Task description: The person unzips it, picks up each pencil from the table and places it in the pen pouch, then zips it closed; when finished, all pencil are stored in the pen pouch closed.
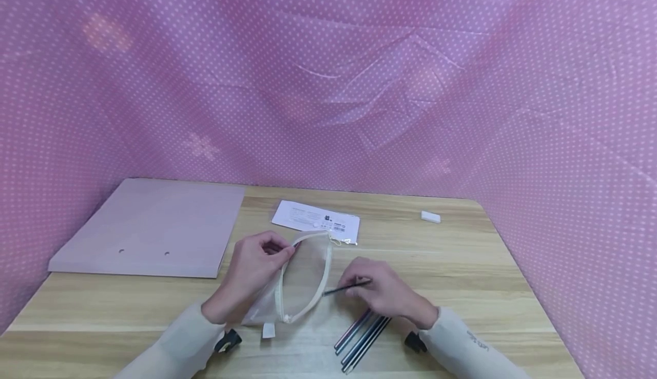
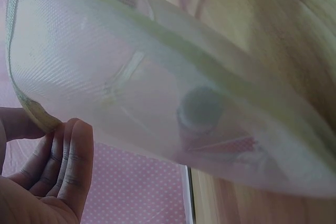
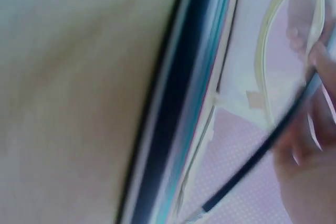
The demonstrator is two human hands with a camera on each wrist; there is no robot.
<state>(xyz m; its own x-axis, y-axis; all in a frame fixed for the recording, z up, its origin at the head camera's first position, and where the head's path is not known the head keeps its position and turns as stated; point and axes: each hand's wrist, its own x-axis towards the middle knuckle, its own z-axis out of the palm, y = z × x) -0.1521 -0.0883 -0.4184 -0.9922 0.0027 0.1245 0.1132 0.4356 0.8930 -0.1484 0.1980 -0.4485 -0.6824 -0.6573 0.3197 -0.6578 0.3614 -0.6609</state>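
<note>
My left hand [image 1: 255, 273] pinches the rim of a translucent mesh zip pouch [image 2: 131, 66], whose zipper edges stand apart in a wide oval. A blurred round grey shape [image 2: 200, 109] shows through the mesh in the left wrist view. To the right of the pouch, my right hand [image 1: 385, 290] holds a dark pencil [image 3: 247, 169], its far end close to the zipper edge. Several more pencils [image 1: 361, 342] lie side by side on the table below the right hand. They look large and blurred in the right wrist view.
Behind the pouch lies a white printed packet [image 1: 315, 220]. A white eraser-like block [image 1: 430, 217] is at the back right. A large pale pink folder or board [image 1: 154, 225] with two holes covers the table's left side. Pink dotted cloth [image 1: 328, 82] surrounds the wooden table [image 1: 462, 265].
</note>
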